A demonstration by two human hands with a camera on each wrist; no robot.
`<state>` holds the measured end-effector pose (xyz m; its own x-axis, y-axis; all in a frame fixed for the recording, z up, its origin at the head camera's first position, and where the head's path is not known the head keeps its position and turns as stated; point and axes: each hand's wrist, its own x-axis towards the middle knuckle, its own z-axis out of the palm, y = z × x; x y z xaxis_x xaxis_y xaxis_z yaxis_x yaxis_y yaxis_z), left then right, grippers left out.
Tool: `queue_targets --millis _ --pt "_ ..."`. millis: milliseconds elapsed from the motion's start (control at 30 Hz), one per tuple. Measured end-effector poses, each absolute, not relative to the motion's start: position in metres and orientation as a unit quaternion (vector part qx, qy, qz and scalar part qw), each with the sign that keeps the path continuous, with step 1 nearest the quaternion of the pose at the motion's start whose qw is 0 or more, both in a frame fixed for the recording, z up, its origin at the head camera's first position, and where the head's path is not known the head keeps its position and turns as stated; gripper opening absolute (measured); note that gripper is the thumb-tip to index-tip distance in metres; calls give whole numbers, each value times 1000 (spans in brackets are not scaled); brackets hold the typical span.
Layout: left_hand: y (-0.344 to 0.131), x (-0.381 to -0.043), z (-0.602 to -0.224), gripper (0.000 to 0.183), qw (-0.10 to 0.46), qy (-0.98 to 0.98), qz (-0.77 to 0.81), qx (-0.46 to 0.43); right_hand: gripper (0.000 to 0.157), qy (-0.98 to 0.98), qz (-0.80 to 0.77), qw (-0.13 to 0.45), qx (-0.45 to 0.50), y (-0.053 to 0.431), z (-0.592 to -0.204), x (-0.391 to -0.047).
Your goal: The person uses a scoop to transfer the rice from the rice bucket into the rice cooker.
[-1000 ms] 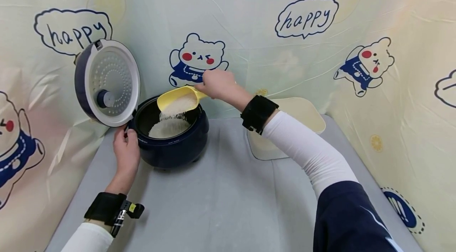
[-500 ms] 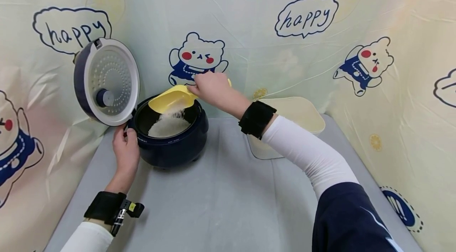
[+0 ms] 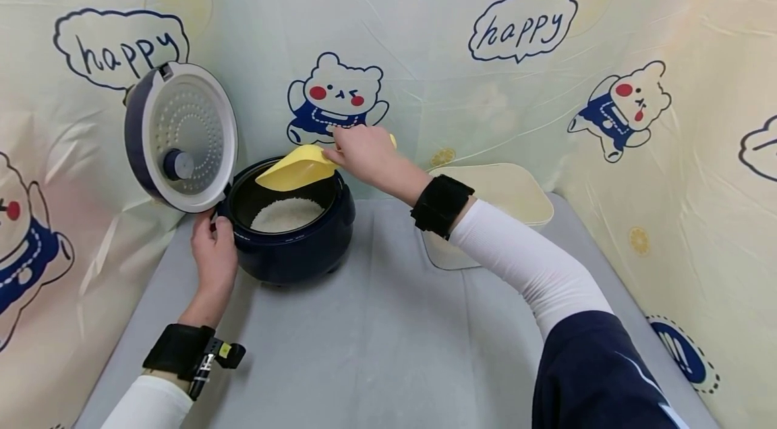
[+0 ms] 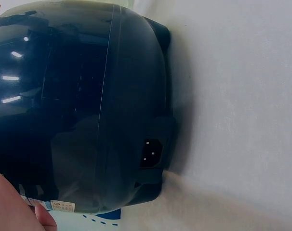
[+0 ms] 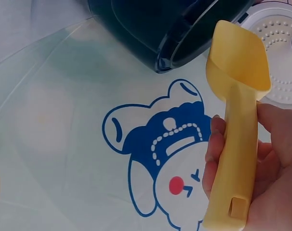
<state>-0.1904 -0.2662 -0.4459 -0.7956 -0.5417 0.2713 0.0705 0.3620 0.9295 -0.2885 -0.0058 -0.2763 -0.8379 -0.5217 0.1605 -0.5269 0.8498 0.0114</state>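
A dark blue rice cooker (image 3: 294, 257) stands on the table, its lid (image 3: 193, 139) raised to the left. White rice (image 3: 288, 215) lies heaped in the pot. My right hand (image 3: 367, 154) grips the handle of a yellow scoop (image 3: 297, 169), tipped over the pot's far side. In the right wrist view the fingers wrap round that handle (image 5: 237, 154), and the scoop's bowl looks bare. My left hand (image 3: 215, 247) holds the cooker's side near the lid hinge, thumb in front and fingertips partly hidden behind. The left wrist view shows the cooker's power socket (image 4: 151, 153).
A pale cream, rounded container (image 3: 506, 193) sits at the back right, partly behind the right forearm. Grey cloth covers the table (image 3: 376, 334). A printed curtain (image 3: 425, 44) hangs close behind the cooker and along both sides.
The scoop has tipped over further, its underside now facing up, and the falling stream of rice has stopped. The left hand stays at the cooker.
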Motion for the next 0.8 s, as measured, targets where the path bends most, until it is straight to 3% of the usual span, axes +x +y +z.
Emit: queue_targets --millis 300,800 --pt "-266 -191 -444 49 280 -775 -546 150 41 -961 74 43 262 9 -282 -294" --pt "-265 -191 -446 52 263 -775 -549 168 45 -929 276 -105 223 82 -297 -310"
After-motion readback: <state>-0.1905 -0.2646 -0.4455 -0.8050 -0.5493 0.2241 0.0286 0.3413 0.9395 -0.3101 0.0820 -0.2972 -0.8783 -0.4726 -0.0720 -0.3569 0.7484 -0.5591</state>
